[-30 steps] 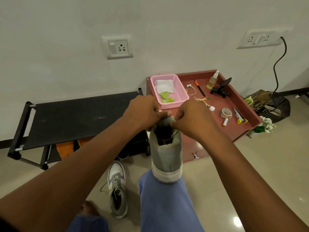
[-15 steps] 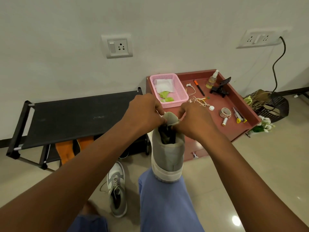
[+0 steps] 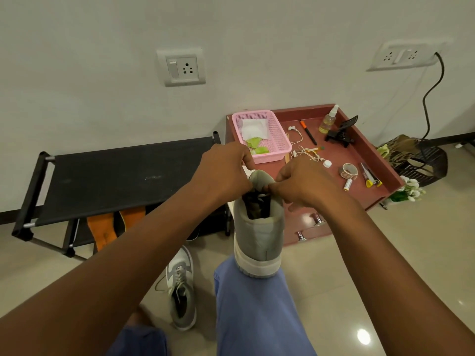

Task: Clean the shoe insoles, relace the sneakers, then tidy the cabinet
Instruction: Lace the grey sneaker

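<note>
A grey sneaker (image 3: 258, 235) stands heel-down on a person's blue-trousered knee (image 3: 254, 304), its collar pinched from both sides by the left hand (image 3: 223, 173) and right hand (image 3: 303, 183), fingers curled at the tongue. Its mate (image 3: 181, 289) lies on the floor to the left. Beyond, a pink basket (image 3: 262, 136) sits at the cabinet's (image 3: 370, 191) back-left corner, beside a black rack (image 3: 115, 176).

Light: even, moderately bright indoor light.
Glare: bright spot on the glossy floor tiles (image 3: 363, 336).
Shadows: soft, beneath the shoe rack (image 3: 123, 176).
Distortion: wide-angle bowing toward edges.
Focus: sharp centrally; forearms slightly soft.
</note>
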Available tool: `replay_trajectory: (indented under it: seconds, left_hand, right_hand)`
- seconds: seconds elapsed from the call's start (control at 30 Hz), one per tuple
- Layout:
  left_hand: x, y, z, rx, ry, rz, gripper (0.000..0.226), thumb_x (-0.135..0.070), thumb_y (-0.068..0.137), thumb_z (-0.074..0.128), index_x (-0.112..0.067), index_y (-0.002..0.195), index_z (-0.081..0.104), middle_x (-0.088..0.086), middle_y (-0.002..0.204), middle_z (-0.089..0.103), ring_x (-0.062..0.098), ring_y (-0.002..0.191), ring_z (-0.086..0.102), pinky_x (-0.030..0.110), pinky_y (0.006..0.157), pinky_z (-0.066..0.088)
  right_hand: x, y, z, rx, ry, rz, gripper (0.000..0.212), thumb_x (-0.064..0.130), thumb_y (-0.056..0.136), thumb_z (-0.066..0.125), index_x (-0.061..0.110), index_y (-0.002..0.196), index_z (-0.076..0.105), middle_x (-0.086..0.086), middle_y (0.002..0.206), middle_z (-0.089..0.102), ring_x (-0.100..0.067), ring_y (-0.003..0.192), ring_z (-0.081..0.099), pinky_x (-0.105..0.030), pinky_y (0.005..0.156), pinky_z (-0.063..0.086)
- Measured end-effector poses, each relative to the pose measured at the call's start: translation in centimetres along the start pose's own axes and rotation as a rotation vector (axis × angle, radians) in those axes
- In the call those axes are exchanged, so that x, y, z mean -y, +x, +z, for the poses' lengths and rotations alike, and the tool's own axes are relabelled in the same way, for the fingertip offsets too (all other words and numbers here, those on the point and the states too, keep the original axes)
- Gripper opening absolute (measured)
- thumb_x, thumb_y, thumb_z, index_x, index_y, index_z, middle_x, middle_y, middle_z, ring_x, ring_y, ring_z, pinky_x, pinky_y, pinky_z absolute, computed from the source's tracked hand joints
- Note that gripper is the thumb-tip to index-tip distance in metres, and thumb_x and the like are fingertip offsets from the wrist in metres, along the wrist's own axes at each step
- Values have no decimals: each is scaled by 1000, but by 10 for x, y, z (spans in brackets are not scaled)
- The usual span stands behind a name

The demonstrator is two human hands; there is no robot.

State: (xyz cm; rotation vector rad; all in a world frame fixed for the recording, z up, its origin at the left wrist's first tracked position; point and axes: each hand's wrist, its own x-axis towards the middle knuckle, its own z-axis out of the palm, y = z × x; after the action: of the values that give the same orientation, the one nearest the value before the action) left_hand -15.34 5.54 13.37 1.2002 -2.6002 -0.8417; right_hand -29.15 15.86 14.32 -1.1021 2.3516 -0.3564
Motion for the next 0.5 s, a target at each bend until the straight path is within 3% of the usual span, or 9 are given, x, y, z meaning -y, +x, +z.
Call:
replay_trajectory:
  seconds: [0.07, 0.17, 0.37, 0.5]
  left_hand:
    - [1, 2, -3, 10, 47, -34, 27, -26, 74, 90, -28, 94, 71, -5, 94, 72, 14, 87, 70, 25, 79, 55]
    - [2, 3, 0, 21, 142, -64, 31, -34, 77, 88, -17, 99, 75, 2, 89, 73, 18, 80, 71, 32, 80, 61]
    - [-1, -5, 7, -55, 306, -19, 25, -26, 79, 81, -18, 87, 58, -2, 69, 51, 16, 66, 56, 30, 64, 50]
    - [-2, -16, -13, -31, 283, -36, 23, -29, 76, 82, -17, 85, 65, 2, 79, 66, 20, 73, 65, 34, 72, 60]
  right_hand:
    - [0, 2, 4, 27, -17, 18, 31, 40, 88, 73, 13, 75, 81, -5, 66, 75, -20, 64, 76, -44, 78, 64]
    - [-1, 7, 10, 2, -68, 13, 27, 35, 84, 74, 13, 70, 79, -2, 61, 73, -18, 63, 74, -43, 75, 65]
    - [12, 8, 16, -120, -226, -54, 18, 28, 75, 77, 15, 70, 66, -6, 69, 66, -25, 73, 68, -34, 66, 59]
    - [24, -3, 11, -154, -219, -96, 17, 26, 72, 77, 15, 70, 63, -7, 68, 63, -28, 75, 66, -31, 63, 54]
